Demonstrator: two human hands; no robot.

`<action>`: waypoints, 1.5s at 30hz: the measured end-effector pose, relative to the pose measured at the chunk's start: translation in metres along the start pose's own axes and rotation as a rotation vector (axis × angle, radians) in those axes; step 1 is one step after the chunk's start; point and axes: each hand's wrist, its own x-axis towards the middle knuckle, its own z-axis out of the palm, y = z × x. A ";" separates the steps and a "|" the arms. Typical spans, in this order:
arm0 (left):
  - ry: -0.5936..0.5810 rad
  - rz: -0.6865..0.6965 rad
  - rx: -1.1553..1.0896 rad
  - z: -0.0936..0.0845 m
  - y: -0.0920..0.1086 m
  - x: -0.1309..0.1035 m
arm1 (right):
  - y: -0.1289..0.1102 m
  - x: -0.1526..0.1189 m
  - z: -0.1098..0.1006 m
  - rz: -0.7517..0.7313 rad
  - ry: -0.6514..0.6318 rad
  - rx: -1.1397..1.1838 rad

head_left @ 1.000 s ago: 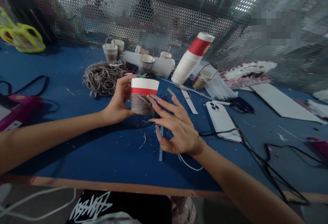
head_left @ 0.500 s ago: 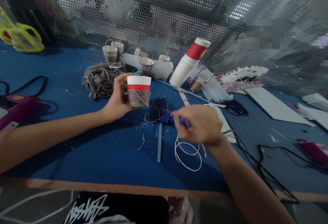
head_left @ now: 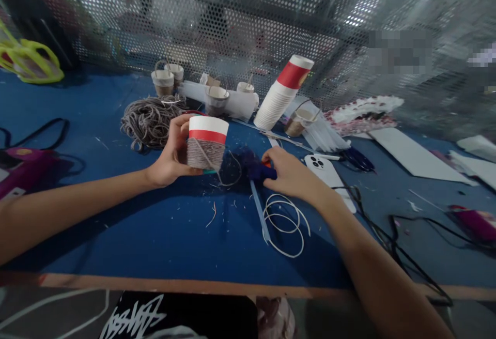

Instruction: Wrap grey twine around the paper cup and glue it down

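Gray yarn heap [head_left: 149, 122] sits behind your left hand [head_left: 168, 163], its grip closed around the yarn-wrapped cup [head_left: 206, 145] above the counter [head_left: 143, 241]. Loose white cord [head_left: 303, 240] lies nearer you than the blue glue gun [head_left: 258, 170], gripped by your right hand [head_left: 289, 173]; phone [head_left: 328, 176] just beyond.

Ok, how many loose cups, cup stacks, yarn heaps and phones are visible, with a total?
Yarn-wrapped cup in the left hand: 1
Small loose cups: 5
Leaning cup stack: 1
Grey yarn heap: 1
White phone: 1
Total: 9
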 end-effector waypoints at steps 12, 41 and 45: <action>-0.024 -0.025 0.267 -0.004 0.000 -0.003 | 0.006 -0.001 -0.012 0.162 0.382 1.048; -0.077 0.154 0.826 0.008 0.013 -0.001 | -0.032 -0.015 0.015 0.058 0.161 0.943; -0.092 0.175 0.814 0.007 0.012 0.000 | -0.035 -0.017 0.012 0.062 0.142 0.886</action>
